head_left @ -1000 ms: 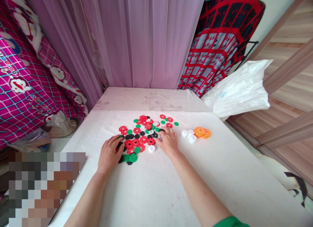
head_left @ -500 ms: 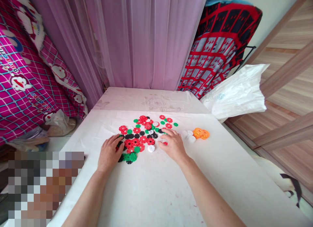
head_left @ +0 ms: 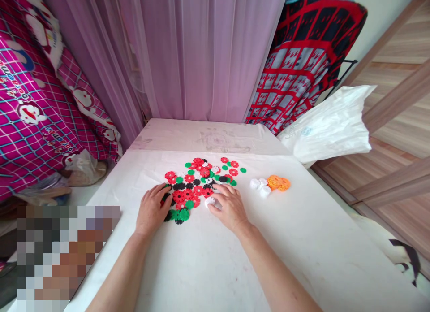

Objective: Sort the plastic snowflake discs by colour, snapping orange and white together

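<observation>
A spread of flower-shaped plastic discs in red, green, black and white lies on the white-covered table [head_left: 201,267]. My left hand [head_left: 153,209] rests at the left edge of the spread, its fingers apart beside red discs [head_left: 178,196] and black ones. Close below its thumb lie several green discs [head_left: 183,214]. My right hand [head_left: 231,207] is at the right side, fingers apart, with the thumb at a white disc [head_left: 209,201] and the fingertips by black discs. The fingers partly cover that white disc; I see no firm grip.
Right of the spread sit a small group of white discs [head_left: 264,191] and a pile of orange discs [head_left: 278,183]. A white plastic bag [head_left: 331,126] stands at the table's right edge. Purple curtains [head_left: 211,56] hang behind the table.
My right hand has moved left and slightly down to the white disc, uncovering green and black discs on the right of the spread. My left hand stays by the same discs.
</observation>
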Demonstrator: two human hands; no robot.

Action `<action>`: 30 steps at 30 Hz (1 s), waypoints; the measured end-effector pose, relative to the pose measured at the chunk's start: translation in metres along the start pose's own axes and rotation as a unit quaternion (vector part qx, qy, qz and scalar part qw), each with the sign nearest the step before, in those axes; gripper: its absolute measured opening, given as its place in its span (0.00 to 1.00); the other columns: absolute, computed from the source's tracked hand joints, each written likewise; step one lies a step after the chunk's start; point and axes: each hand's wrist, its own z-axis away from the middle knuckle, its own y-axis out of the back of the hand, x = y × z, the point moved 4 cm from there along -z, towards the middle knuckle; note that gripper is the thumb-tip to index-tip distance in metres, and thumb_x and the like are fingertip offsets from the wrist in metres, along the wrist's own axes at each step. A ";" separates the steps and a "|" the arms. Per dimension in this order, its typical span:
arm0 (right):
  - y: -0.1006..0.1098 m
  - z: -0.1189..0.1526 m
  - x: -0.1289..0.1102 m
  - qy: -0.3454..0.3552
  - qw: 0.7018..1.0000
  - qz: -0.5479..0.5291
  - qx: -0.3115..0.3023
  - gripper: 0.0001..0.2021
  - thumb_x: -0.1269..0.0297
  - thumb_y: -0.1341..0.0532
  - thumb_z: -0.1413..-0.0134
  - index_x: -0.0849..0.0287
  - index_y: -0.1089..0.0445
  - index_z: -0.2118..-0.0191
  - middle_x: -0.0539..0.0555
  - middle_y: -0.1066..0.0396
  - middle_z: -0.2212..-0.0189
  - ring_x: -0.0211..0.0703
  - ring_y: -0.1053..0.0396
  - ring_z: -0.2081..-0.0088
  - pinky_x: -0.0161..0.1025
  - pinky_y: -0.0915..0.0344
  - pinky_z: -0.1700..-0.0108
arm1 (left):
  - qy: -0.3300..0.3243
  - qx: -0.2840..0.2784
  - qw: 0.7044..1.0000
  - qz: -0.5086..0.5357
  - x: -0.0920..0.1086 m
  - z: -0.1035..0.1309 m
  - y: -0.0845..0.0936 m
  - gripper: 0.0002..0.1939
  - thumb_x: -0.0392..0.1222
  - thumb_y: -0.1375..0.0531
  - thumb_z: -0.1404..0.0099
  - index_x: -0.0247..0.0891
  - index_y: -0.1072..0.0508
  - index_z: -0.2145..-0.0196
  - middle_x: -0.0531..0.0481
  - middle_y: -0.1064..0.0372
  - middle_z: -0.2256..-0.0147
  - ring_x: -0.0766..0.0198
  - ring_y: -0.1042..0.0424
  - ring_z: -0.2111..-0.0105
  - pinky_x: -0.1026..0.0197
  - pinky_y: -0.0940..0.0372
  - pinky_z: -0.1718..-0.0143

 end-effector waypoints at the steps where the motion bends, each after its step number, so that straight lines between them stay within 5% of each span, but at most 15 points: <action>1: -0.001 0.000 -0.001 0.002 1.000 0.001 -0.001 0.06 0.62 0.34 0.46 0.52 0.22 0.62 0.53 0.27 0.45 0.53 0.35 0.44 0.48 0.39 0.46 | -0.002 0.001 1.000 0.000 0.000 0.000 0.000 0.22 0.53 0.49 0.31 0.41 0.23 0.50 0.42 0.27 0.45 0.48 0.30 0.44 0.42 0.36 0.42; 9: 0.001 0.001 0.012 0.004 1.000 0.006 0.011 0.09 0.60 0.36 0.43 0.52 0.22 0.57 0.53 0.28 0.44 0.51 0.36 0.43 0.47 0.40 0.45 | -0.001 0.006 1.000 0.005 -0.001 0.001 0.000 0.21 0.53 0.49 0.31 0.43 0.23 0.50 0.44 0.27 0.45 0.49 0.31 0.44 0.43 0.37 0.41; 15: 0.011 -0.018 0.052 -0.108 0.992 0.070 0.014 0.16 0.69 0.43 0.41 0.51 0.21 0.54 0.55 0.29 0.44 0.54 0.37 0.43 0.49 0.39 0.47 | -0.001 0.001 1.000 0.002 -0.002 0.000 -0.001 0.21 0.53 0.49 0.31 0.43 0.23 0.51 0.44 0.27 0.45 0.48 0.31 0.44 0.43 0.37 0.41; 20: 0.003 -0.036 0.059 -0.117 0.987 0.105 -0.036 0.20 0.72 0.44 0.41 0.46 0.22 0.50 0.55 0.33 0.39 0.56 0.41 0.39 0.51 0.40 0.46 | 0.001 -0.003 1.000 0.001 -0.002 0.000 -0.001 0.22 0.53 0.49 0.31 0.41 0.23 0.50 0.42 0.28 0.44 0.48 0.31 0.43 0.42 0.37 0.41; 25: -0.002 -0.038 0.069 -0.174 0.976 0.129 -0.022 0.19 0.69 0.46 0.39 0.54 0.25 0.46 0.62 0.34 0.40 0.60 0.42 0.39 0.54 0.40 0.46 | 0.001 0.000 1.000 0.002 -0.002 0.000 -0.001 0.22 0.53 0.49 0.31 0.42 0.23 0.50 0.43 0.27 0.45 0.49 0.31 0.43 0.42 0.37 0.41; 30: 0.002 -0.033 0.065 -0.126 0.985 0.119 -0.005 0.17 0.66 0.43 0.39 0.49 0.24 0.49 0.58 0.35 0.38 0.58 0.44 0.38 0.54 0.41 0.44 | 0.000 0.003 1.000 0.005 -0.002 0.001 -0.001 0.21 0.53 0.49 0.31 0.43 0.23 0.50 0.44 0.27 0.45 0.49 0.31 0.44 0.42 0.37 0.41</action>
